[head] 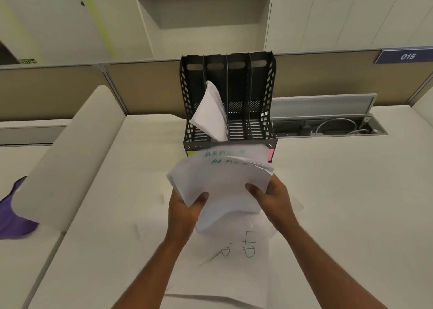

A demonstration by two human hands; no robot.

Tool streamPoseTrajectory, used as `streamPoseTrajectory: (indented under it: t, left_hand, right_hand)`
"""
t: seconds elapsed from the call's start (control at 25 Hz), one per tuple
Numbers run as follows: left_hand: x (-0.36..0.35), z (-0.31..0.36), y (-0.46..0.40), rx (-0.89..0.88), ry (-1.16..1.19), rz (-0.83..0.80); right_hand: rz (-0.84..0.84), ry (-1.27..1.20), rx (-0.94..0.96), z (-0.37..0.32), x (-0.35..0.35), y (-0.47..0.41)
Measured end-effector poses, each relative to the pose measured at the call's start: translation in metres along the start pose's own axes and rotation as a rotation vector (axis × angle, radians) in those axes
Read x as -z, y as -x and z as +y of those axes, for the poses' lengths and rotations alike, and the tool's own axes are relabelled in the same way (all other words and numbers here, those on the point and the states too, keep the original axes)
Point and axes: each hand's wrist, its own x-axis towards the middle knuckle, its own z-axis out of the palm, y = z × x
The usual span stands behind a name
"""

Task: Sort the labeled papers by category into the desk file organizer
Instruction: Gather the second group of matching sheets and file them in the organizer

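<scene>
A stack of white papers is held up over the desk, its top sheets marked "ADMIN" in teal. My left hand grips the stack's lower left edge, thumb on top. My right hand grips its right edge, thumb on top. Just beyond stands the black mesh file organizer with several upright slots. A bundle of white sheets leans in its second slot from the left. Coloured tabs, green and pink, show on its front lip, partly hidden by the stack. More papers lie on the desk under my hands, marked "HR".
The white desk extends to both sides. A white padded roll lies diagonally at left, with a purple cloth beneath its near end. An open cable tray with wires sits right of the organizer. A beige partition runs behind.
</scene>
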Motion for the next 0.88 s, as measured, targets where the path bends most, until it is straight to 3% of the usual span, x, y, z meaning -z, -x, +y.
streamPoseTrajectory:
  t: [0.24, 0.4, 0.72, 0.8, 0.88]
  left_hand:
    - [-0.005, -0.025, -0.006, 0.101, 0.040, -0.014]
    - [-0.008, -0.034, -0.010, 0.163, 0.050, -0.016]
    - [-0.001, 0.002, -0.065, 0.130, 0.047, -0.140]
    - [-0.011, 0.010, -0.076, 0.127, -0.022, -0.153]
    - [-0.027, 0.024, -0.091, 0.060, -0.119, -0.115]
  right_hand:
    - [-0.054, -0.027, -0.084, 0.017, -0.005, 0.000]
    - [-0.075, 0.011, -0.044, 0.012, -0.004, 0.004]
    - [-0.251, 0.702, 0.397, -0.018, 0.020, 0.003]
    - [-0.305, 0.692, 0.355, -0.024, 0.024, 0.000]
    - [-0.189, 0.637, 0.277, -0.029, 0.029, -0.007]
